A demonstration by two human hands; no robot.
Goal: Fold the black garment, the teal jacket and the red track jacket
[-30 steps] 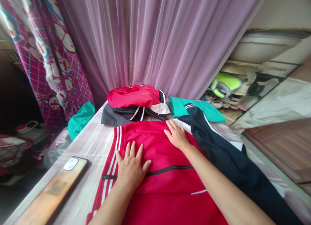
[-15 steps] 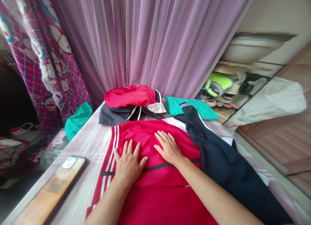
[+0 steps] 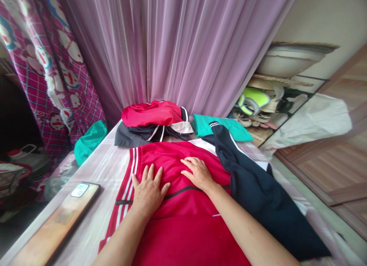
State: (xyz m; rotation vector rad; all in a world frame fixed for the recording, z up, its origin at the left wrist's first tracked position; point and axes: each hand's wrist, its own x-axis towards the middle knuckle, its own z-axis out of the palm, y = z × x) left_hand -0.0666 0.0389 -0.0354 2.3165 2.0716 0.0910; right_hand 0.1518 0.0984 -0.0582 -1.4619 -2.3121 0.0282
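A red sports garment point(image 3: 183, 220) with white side stripes and a black zip line lies spread on the table. My left hand point(image 3: 148, 189) rests flat on it, fingers spread, near the striped left edge. My right hand point(image 3: 197, 173) lies flat on the red cloth a little farther up and to the right. A dark navy garment point(image 3: 258, 193) with a white stripe lies over the red one's right side, just beyond my right wrist.
A pile of red, black and white clothes point(image 3: 155, 122) sits at the far end, a folded teal cloth point(image 3: 223, 128) beside it. A phone point(image 3: 54, 227) lies at the left edge. Teal cloth point(image 3: 88, 141) hangs off left. Purple curtain point(image 3: 172, 48) behind; shoes point(image 3: 255, 109) on shelves right.
My right hand slid back toward me and leftward over the red garment, from its top edge to the middle. My left hand stayed flat, shifting only slightly.
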